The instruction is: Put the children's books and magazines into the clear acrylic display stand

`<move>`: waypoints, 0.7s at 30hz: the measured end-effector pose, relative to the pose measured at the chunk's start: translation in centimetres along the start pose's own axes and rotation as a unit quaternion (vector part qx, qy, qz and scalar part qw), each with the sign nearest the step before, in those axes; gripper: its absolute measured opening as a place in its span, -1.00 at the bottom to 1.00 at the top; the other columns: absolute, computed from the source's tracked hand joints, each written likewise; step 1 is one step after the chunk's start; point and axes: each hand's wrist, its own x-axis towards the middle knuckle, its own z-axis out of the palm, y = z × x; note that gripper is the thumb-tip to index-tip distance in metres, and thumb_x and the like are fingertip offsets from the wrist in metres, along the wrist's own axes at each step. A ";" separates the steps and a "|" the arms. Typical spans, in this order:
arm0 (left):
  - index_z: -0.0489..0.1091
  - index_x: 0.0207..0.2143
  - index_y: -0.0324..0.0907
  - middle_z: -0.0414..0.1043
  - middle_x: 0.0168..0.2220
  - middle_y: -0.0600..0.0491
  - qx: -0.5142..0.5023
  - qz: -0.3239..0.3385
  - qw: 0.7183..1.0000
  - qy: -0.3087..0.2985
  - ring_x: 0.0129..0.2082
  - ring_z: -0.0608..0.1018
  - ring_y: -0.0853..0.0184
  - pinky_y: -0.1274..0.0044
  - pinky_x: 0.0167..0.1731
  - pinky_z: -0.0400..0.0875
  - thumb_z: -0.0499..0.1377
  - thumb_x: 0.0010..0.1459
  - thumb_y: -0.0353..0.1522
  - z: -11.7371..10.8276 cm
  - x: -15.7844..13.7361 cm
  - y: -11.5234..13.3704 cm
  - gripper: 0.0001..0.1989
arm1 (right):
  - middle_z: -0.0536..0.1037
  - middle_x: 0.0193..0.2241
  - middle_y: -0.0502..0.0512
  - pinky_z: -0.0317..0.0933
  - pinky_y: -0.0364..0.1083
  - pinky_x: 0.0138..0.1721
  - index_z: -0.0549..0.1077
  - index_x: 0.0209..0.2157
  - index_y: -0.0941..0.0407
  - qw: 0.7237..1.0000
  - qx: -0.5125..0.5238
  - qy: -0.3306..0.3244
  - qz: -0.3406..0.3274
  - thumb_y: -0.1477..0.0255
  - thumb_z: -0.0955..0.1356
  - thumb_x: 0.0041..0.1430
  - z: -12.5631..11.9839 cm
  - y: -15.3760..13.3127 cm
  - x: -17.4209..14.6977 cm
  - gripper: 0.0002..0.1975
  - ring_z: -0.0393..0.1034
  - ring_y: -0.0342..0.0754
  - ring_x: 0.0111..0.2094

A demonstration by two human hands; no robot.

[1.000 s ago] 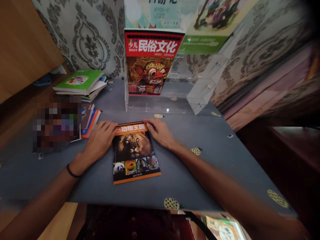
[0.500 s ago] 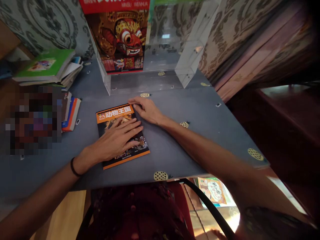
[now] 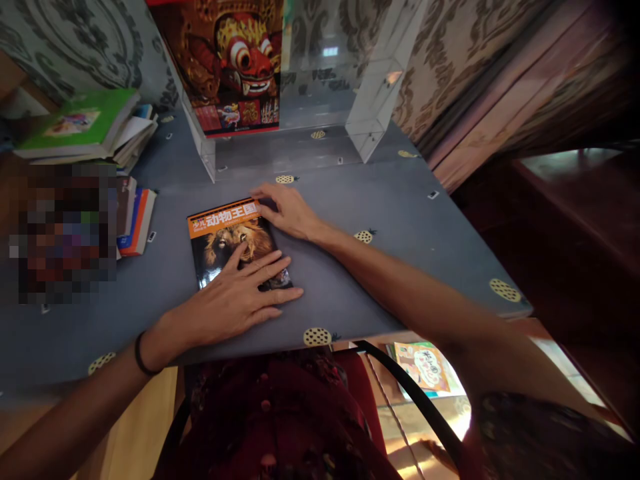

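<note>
A black and orange book [image 3: 220, 250] with a lion's face on its cover lies closed on the cloth-covered table. My left hand [image 3: 235, 293] is flat across the lower part of the cover, fingers spread, hiding the bottom edge. Its lower fingers reach past the book onto the cloth. At the book's top right corner rests my right hand [image 3: 287, 212], its fingers stretched out and its thumb apart from them. The right fingertips touch the corner; I see nothing held between them.
Behind the book stands a clear acrylic stand [image 3: 373, 100] holding a red book [image 3: 240, 73] with a mask picture. To the left are a green-topped book stack [image 3: 80, 123] and several upright books [image 3: 137, 223]. A black chair armrest [image 3: 410, 393] curves below the table edge.
My left hand has slid down the cover toward me and its fingers have spread wider, uncovering the lion's face. My right hand stays at the corner. The view has tilted slightly.
</note>
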 end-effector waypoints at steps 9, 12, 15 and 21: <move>0.15 0.37 0.06 0.08 0.44 -0.05 -0.010 -0.138 0.985 0.104 0.44 0.13 0.12 0.08 0.39 -0.03 -0.05 0.46 -0.21 0.0 -3.4 -0.5 -0.53 | 0.57 0.00 0.28 0.22 0.19 0.12 0.43 0.10 0.17 0.993 -0.106 -0.046 -0.001 0.39 0.28 0.38 -0.1 -2.5 -0.9 -0.68 0.40 0.18 0.04; 0.08 0.39 -0.14 0.12 0.40 -0.24 0.013 -0.332 0.924 0.190 0.43 0.11 -0.04 -0.03 0.33 0.06 -0.06 0.44 -0.13 0.9 -5.1 -2.6 -0.44 | 0.46 0.17 0.32 0.15 0.27 0.21 0.39 0.16 0.14 0.991 -0.122 -0.048 -0.003 0.35 0.28 0.39 0.5 -3.5 -1.4 -0.63 0.34 0.23 0.16; 0.07 0.38 -0.25 0.21 0.35 -0.31 -0.017 -0.392 0.895 0.211 0.41 0.15 -0.11 -0.05 0.31 0.07 -0.05 0.41 -0.09 1.9 -6.1 -4.2 -0.37 | 0.32 0.29 0.41 0.06 0.32 0.29 0.35 0.21 0.19 0.988 -0.142 -0.053 0.012 0.28 0.27 0.40 1.3 -4.4 -1.8 -0.55 0.20 0.27 0.30; 0.08 0.37 -0.15 0.18 0.38 -0.23 -0.262 -0.359 0.842 0.306 0.39 0.23 0.04 0.13 0.35 0.13 0.06 0.34 -0.05 1.7 -5.9 -5.1 -0.33 | 0.23 0.34 0.45 0.06 0.31 0.32 0.31 0.26 0.21 0.988 -0.141 -0.049 0.025 0.20 0.26 0.40 2.2 -4.9 -2.3 -0.47 0.09 0.28 0.38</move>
